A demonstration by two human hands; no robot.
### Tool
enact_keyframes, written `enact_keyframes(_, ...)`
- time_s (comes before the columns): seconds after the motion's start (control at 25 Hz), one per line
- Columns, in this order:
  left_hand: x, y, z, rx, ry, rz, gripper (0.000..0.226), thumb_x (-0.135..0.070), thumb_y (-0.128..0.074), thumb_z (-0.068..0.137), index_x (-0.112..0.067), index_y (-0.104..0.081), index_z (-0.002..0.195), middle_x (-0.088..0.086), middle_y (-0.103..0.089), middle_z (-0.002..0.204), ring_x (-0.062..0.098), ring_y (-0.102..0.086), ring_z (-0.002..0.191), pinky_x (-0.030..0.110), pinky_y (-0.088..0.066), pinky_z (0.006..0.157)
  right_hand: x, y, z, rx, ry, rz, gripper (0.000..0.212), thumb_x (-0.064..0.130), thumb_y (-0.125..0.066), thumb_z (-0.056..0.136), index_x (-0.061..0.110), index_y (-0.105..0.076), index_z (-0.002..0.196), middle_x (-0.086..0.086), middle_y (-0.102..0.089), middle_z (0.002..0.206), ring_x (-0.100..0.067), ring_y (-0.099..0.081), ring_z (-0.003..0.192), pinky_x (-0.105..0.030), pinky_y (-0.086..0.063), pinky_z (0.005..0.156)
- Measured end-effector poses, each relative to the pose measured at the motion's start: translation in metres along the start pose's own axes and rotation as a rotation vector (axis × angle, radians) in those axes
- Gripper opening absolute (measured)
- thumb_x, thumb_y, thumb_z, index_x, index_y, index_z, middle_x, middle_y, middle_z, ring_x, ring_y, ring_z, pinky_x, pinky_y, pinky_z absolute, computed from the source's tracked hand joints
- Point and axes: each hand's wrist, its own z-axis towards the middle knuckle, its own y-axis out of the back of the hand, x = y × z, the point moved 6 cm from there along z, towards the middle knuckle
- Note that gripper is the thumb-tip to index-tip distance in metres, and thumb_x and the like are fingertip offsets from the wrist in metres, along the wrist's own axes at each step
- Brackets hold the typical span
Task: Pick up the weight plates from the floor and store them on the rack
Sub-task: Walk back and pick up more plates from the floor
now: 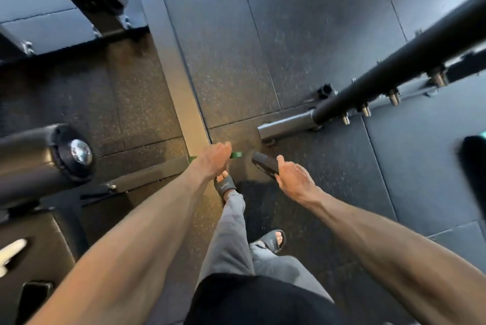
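Thin green plate [236, 154], mostly hidden, black plate [264, 164] tilted beside it

Left plate [236, 154] beside right plate [264, 167] — rack [381, 75] further right, ahead

We see bare forearms ending in the left hand [211, 159] and the right hand [294, 176]. Below them we make out loose, creased grey trousers [231, 235] and a black top [257, 298] at the lower edge. On the feet we note open-toed slide sandals: the forward sandal [224, 185] carries faint lettering across its dark strap, too blurred to read; the rear sandal [273, 242] looks dark grey
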Motion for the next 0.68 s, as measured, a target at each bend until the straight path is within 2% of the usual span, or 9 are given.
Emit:
enact_keyframes(0.12,0.027,0.055,0.019,-0.015,-0.003,0.038,0.022,-0.008,-0.041,0.1,-0.004,-0.055,0.116,0.016,-0.063,0.118,0.034,-0.063,0.109,0.04,-0.05,0.087,0.019,0.048,0.038,0.02,0.034,-0.072,0.034,0.015,-0.058,0.091,0.01,-0.048,0.124,-0.013,-0.073,0.101,-0.033,-0.072,0.089,-0.043,-0.056,0.076)
enact_keyframes(0.32,0.058,0.154,0.072,-0.068,-0.048,0.097,0.022,-0.01,-0.039,0.101,-0.003,-0.058,0.111,0.017,-0.064,0.116,0.035,-0.063,0.108,0.042,-0.049,0.087,0.039,0.139,0.119,-0.024,0.095,-0.057,0.028,0.012,-0.057,0.092,0.008,-0.049,0.119,-0.016,-0.072,0.103,-0.037,-0.07,0.094,-0.042,-0.052,0.074)
enact_keyframes(0.6,0.082,0.279,0.218,-0.091,-0.087,0.197,0.017,-0.01,-0.047,0.095,-0.005,-0.06,0.105,0.017,-0.066,0.11,0.035,-0.066,0.101,0.042,-0.051,0.081,0.024,0.253,0.27,-0.082,0.079,-0.035,0.026,0.008,-0.055,0.091,0.004,-0.049,0.117,-0.022,-0.07,0.103,-0.042,-0.068,0.096,-0.045,-0.051,0.073)
enact_keyframes(0.68,0.083,0.313,0.268,-0.093,-0.095,0.204,0.015,-0.01,-0.047,0.096,-0.006,-0.059,0.105,0.015,-0.066,0.107,0.033,-0.066,0.096,0.039,-0.05,0.077,0.008,0.281,0.315,-0.096,0.079,-0.01,0.026,0.006,-0.054,0.091,0.002,-0.049,0.116,-0.022,-0.07,0.101,-0.042,-0.068,0.094,-0.042,-0.049,0.068)
